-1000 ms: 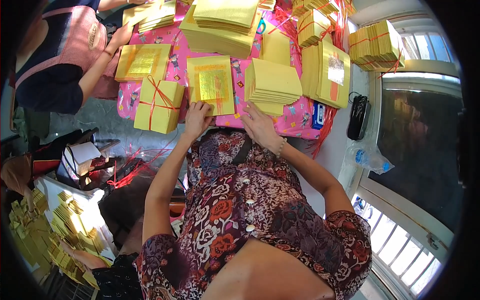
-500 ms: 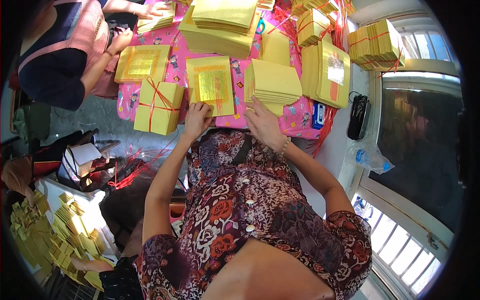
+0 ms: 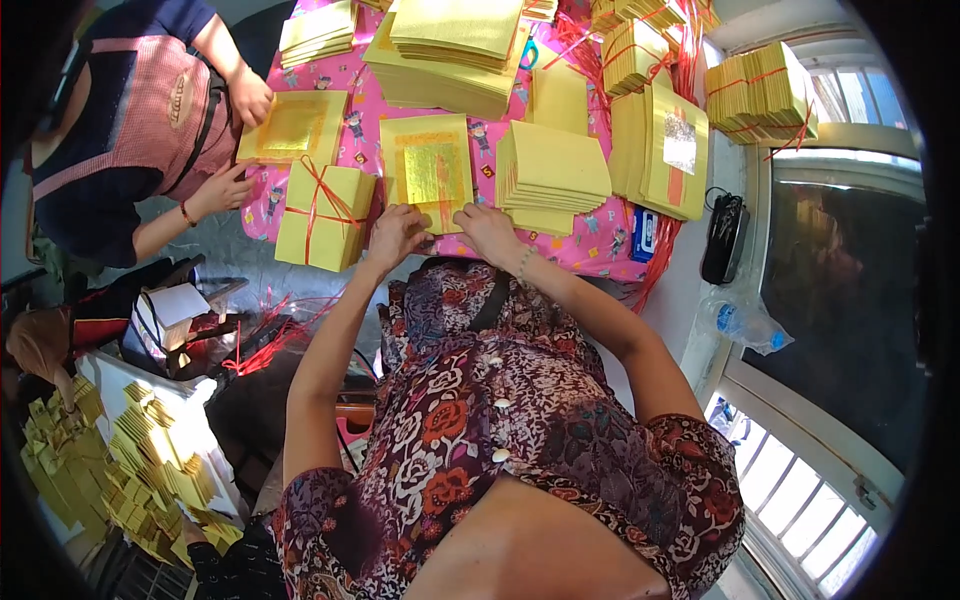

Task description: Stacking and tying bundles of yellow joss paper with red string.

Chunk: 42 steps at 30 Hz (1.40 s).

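Your left hand [image 3: 395, 235] and right hand [image 3: 490, 232] are both on the near edge of the yellow paper stack with the gold foil square [image 3: 428, 172], fingers curled loosely onto it, not clamped. It lies on the pink patterned tablecloth [image 3: 600, 245], between the red-ribboned yellow bundle [image 3: 322, 215] and a fanned stack of plain yellow sheets [image 3: 550, 172].

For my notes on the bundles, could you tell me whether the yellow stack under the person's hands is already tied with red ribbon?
No, the stack with the gold square under both hands shows no ribbon.
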Each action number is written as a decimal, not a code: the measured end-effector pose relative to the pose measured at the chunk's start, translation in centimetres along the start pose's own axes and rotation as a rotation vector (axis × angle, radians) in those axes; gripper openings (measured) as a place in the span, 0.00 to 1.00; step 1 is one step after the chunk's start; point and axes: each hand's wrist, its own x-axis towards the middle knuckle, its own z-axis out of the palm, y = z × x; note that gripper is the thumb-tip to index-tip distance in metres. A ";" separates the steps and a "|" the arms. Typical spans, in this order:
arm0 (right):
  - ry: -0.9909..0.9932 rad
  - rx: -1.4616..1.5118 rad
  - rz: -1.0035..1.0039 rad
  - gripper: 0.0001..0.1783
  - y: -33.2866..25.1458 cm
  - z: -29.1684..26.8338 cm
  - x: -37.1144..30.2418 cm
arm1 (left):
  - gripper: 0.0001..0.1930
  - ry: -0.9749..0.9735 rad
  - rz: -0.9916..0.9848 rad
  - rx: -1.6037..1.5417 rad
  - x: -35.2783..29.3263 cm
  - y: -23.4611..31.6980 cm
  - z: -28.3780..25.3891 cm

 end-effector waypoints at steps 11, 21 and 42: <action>-0.030 -0.159 0.009 0.09 0.4 1.8 0.4 | 0.07 0.012 -0.086 -0.107 0.1 -0.5 0.5; -0.032 -0.032 0.072 0.07 0.3 1.1 0.6 | 0.06 -0.090 -0.200 -0.156 0.7 -1.2 0.3; -0.025 -0.023 0.067 0.09 -0.3 0.8 0.3 | 0.06 -0.138 -0.260 -0.236 0.8 -1.1 -0.1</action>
